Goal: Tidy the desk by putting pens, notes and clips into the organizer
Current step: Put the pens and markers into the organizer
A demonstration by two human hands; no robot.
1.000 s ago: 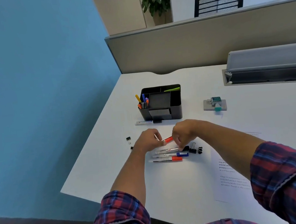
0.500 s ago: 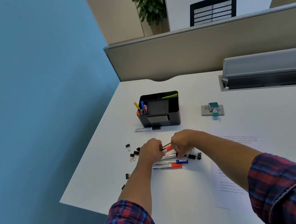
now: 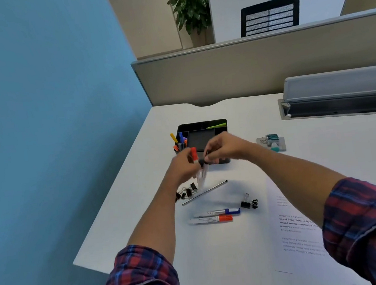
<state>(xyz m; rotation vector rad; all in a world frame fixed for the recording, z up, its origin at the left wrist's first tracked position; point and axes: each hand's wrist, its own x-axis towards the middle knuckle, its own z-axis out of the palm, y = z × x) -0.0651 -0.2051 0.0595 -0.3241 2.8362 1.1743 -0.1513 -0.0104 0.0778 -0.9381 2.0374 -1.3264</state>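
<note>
Both hands are raised above the white worktop point(image 3: 253, 263), in front of the black organizer point(image 3: 201, 127), and are blurred. A red-capped marker point(image 3: 194, 153) is gripped upright in the left hand point(image 3: 184, 168), its cap uppermost and its pale barrel running down past the fingers. A dark-ended pen point(image 3: 204, 163) is pinched by the curled fingers of the right hand point(image 3: 223, 146), just beside the marker; whether the two pens touch cannot be told through the blur.

The organizer stands toward the far left part of the worktop, near its left edge, with coloured pens point(image 3: 180, 140) upright in its left compartment and a green item point(image 3: 216, 125) at the back right. On the worktop nearer the person are seen a thin grey pen point(image 3: 205, 192) lying diagonally, a cluster of black binder clips point(image 3: 186, 192) at its left end, a blue-capped marker point(image 3: 217, 212) and a second red-capped marker point(image 3: 210, 220) side by side, and further binder clips point(image 3: 249, 203) just right of them. A printed sheet point(image 3: 296, 235) lies to the right, reaching toward the near edge. A small grey pad with teal items point(image 3: 271, 142) sits right of the organizer, well apart from it. Bare surface is left between the organizer and the grey partition point(image 3: 267, 64) behind, and along the left edge.
</note>
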